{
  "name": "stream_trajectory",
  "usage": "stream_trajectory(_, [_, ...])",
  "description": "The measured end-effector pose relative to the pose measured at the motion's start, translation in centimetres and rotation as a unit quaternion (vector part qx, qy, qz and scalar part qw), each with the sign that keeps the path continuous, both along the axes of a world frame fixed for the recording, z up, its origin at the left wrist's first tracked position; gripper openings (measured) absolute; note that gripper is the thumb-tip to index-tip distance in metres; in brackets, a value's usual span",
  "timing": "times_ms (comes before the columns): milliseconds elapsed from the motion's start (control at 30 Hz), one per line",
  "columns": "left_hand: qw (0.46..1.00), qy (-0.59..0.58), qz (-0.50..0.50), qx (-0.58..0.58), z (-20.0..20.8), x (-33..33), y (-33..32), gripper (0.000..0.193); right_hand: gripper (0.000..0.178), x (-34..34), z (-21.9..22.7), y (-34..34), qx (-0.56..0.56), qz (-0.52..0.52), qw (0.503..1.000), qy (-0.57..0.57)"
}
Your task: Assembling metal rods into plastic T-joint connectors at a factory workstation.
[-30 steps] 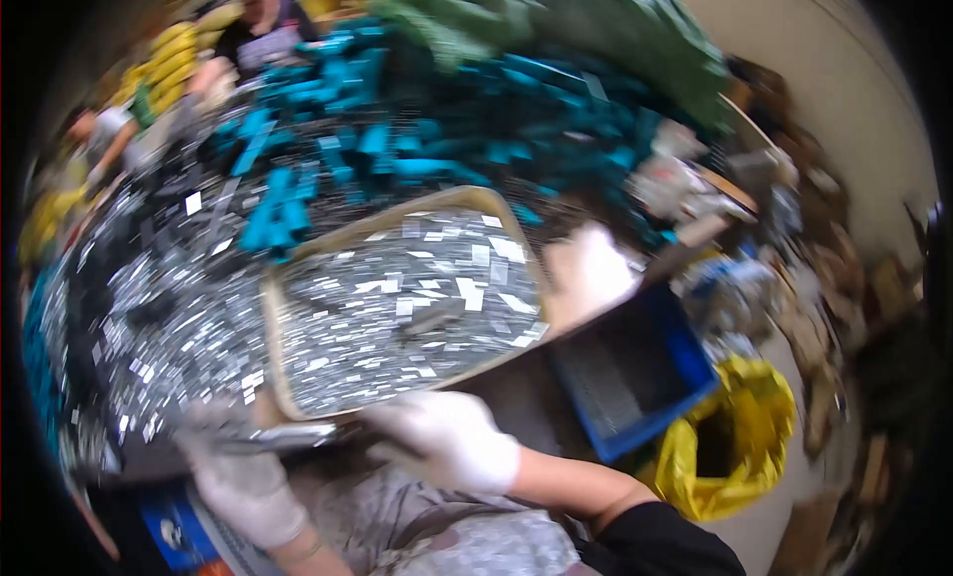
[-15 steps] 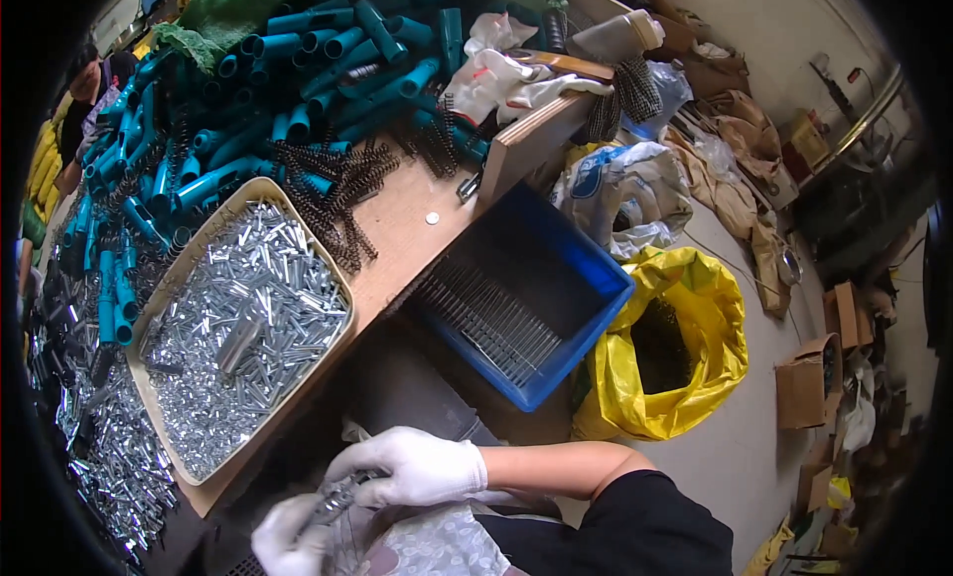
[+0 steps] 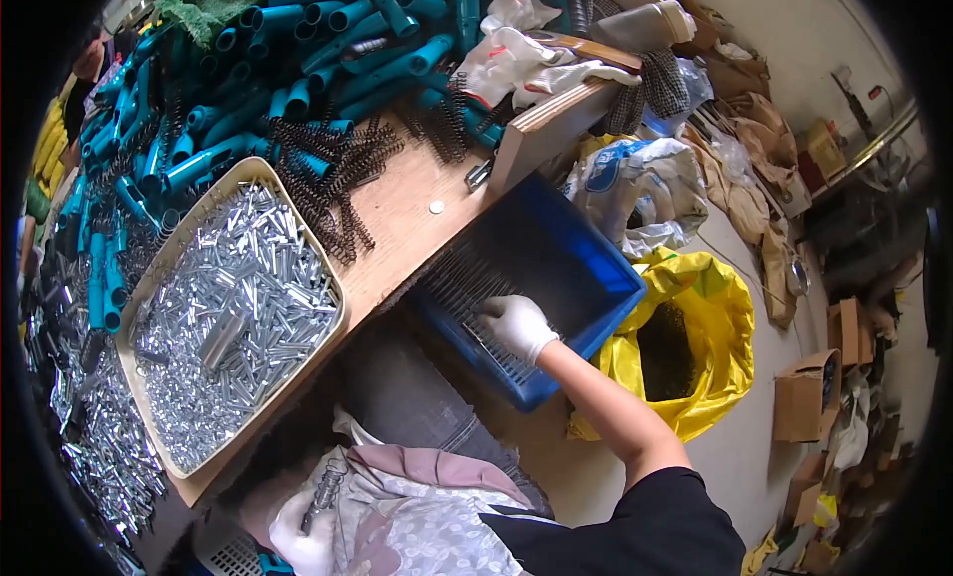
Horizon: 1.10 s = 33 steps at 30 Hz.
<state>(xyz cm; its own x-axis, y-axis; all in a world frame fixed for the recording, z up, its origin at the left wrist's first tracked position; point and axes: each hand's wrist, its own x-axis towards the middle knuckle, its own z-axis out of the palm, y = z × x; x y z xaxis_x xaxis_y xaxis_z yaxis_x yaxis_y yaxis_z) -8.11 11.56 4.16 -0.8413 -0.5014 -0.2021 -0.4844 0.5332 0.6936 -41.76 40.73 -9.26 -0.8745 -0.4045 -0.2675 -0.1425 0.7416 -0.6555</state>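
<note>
My left hand [image 3: 303, 538], in a white glove, is closed on a metal spring assembly [image 3: 326, 489] low in the picture, above my patterned apron. The assembly is a shiny, slim piece with coils on it. My gloved right hand [image 3: 518, 328] reaches into the blue crate [image 3: 531, 392]. Its fingers are bunched against a row of thin metal rods [image 3: 459, 290] lying side by side there. The fingertips are partly hidden, so what they pinch cannot be made out.
A cream tray [image 3: 342, 313] of small metal pins sits on the wooden table [image 3: 397, 240]. Teal tubes [image 3: 298, 99] and dark coil springs [image 3: 342, 194] are heaped behind it. An upright board [image 3: 541, 129] borders the crate; a yellow sack [image 3: 730, 353] stands right of it.
My right hand has left the metal piece near my lap and moved up and right into the blue crate. My left hand keeps the piece, lower in view. The view has shifted slightly.
</note>
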Motion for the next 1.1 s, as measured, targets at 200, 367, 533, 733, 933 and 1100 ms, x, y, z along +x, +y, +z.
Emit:
stream_trajectory(200, [0.999,0.020,0.021,0.043,-1.1,0.5,0.5,0.030,0.031,0.2,-8.7,0.1,0.121,0.006,0.990,-0.068])
stream_trajectory(367, [0.996,0.085,-0.014,0.009,-1.0,-0.1,0.3,0.037,0.035,-1.2,-7.9,-1.7,0.175,-0.044,0.975,-0.130])
stream_trajectory(533, [0.985,0.157,0.046,0.049,-1.5,-0.5,0.7,0.060,0.036,-2.1,-9.0,-2.6,0.227,0.017,0.966,-0.121])
stream_trajectory(733, [0.972,0.207,0.075,0.086,-2.7,1.2,-0.4,0.053,0.038,-4.7,-18.9,3.0,0.302,0.176,0.936,-0.045])
stream_trajectory(933, [0.968,0.208,0.120,0.075,-2.3,2.6,-1.1,0.041,0.035,-3.3,-13.9,-0.2,0.248,0.164,0.954,0.041])
stream_trajectory(1100, [0.968,0.222,0.068,0.097,-1.6,2.6,-2.3,0.039,0.017,-2.5,-11.6,1.5,0.051,0.039,0.994,-0.085])
